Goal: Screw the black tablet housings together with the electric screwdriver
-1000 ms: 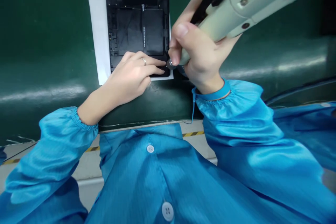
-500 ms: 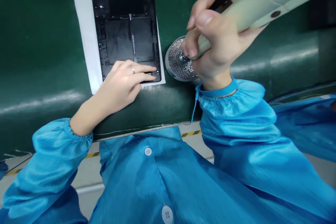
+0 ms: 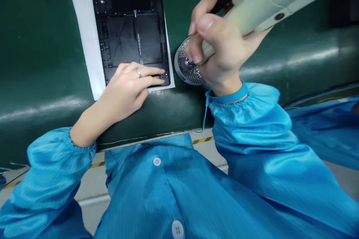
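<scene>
An opened black tablet (image 3: 151, 37) lies on a white sheet, its inner side up. Across its lower edge rests my left hand (image 3: 126, 89), two fingers stretched out near the lower right corner and nothing gripped. My right hand (image 3: 221, 44) is wrapped round a pale green electric screwdriver (image 3: 252, 7), which slants down to the left. The screwdriver's metal end is over a round dimpled screw dish (image 3: 181, 68) beside the tablet; my fingers cover part of that dish. Whether a screw sits on the bit cannot be seen.
The white sheet (image 3: 80, 18) sticks out left of the tablet on the green bench mat (image 3: 42, 44). A dark object (image 3: 344, 7) stands at the upper right. A neighbouring person's blue sleeve (image 3: 331, 130) shows at the right edge.
The whole view has shifted slightly. My right hand and the screwdriver have moved a little left relative to the dish. My left hand keeps its place on the tablet.
</scene>
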`<state>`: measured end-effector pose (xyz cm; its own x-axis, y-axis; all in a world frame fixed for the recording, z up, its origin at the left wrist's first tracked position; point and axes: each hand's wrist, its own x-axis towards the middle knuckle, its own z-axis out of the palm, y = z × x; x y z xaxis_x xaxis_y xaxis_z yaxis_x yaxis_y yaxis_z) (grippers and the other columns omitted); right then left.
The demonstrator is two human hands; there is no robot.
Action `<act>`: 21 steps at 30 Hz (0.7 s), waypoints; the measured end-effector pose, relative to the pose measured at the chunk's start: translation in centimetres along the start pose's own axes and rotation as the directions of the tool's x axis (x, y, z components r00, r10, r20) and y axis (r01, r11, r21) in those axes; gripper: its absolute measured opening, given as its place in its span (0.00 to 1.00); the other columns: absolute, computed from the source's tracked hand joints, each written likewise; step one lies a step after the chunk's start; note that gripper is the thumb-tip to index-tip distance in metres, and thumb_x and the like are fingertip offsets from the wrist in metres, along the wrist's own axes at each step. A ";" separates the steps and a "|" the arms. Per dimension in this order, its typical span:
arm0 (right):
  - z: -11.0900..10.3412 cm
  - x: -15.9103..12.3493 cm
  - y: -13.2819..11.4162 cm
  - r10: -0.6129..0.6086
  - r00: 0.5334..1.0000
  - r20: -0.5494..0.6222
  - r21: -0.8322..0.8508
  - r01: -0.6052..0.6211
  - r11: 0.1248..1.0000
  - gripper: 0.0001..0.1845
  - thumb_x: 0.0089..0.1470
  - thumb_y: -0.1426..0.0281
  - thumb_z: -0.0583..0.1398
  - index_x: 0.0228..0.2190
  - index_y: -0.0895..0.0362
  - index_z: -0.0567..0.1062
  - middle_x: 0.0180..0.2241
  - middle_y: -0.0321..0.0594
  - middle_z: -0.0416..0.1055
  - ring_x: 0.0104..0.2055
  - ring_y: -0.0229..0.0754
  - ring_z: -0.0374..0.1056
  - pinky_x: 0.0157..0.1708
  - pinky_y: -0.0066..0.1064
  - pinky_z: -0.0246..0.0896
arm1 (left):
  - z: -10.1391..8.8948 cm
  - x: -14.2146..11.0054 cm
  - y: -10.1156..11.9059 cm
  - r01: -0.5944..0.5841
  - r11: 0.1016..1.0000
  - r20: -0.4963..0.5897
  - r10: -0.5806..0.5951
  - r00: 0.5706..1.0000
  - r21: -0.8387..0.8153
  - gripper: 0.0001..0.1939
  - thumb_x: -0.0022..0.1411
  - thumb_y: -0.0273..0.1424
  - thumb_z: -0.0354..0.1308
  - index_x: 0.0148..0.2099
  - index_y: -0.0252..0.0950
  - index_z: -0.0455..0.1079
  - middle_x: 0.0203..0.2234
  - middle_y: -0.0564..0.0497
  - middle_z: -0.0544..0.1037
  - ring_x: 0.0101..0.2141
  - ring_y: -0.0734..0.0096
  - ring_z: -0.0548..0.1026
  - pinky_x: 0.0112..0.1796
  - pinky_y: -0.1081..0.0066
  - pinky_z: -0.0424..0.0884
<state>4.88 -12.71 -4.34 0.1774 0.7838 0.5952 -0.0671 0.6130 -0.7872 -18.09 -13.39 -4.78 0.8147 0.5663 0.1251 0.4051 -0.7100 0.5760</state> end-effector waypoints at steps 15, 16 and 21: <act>1.7 0.1 -1.9 -0.035 0.997 -0.065 -0.038 0.032 0.999 0.17 0.61 0.59 0.71 0.38 0.58 0.75 0.35 0.30 0.78 0.19 0.23 0.63 0.14 0.16 0.57 | 0.6 0.6 -0.4 0.043 0.998 -0.057 -0.046 0.997 -0.055 0.23 0.73 0.19 0.49 0.60 0.37 0.80 0.62 0.46 0.81 0.58 0.54 0.79 0.57 0.53 0.71; 2.3 -0.1 -2.1 -0.004 0.999 -0.037 -0.027 0.003 1.000 0.15 0.63 0.61 0.70 0.40 0.58 0.75 0.36 0.30 0.78 0.19 0.23 0.62 0.14 0.17 0.57 | 0.6 0.7 -0.4 0.051 0.997 -0.048 -0.054 0.997 -0.057 0.24 0.73 0.19 0.48 0.61 0.36 0.79 0.62 0.46 0.81 0.58 0.54 0.79 0.58 0.53 0.71; 3.8 -1.1 -1.4 0.123 0.990 0.064 -0.121 -0.114 0.986 0.29 0.62 0.48 0.68 0.54 0.47 0.65 0.35 0.23 0.67 0.19 0.23 0.66 0.16 0.17 0.59 | 0.5 1.0 -0.1 0.074 0.996 -0.011 -0.075 0.997 -0.058 0.26 0.72 0.18 0.47 0.64 0.36 0.77 0.64 0.45 0.79 0.59 0.50 0.77 0.60 0.50 0.71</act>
<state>1.09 -14.06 -3.30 0.1046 0.8577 0.5034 0.0328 0.5029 -0.8637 -17.06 -13.00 -5.14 0.7773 0.6226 0.0904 0.4398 -0.6404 0.6296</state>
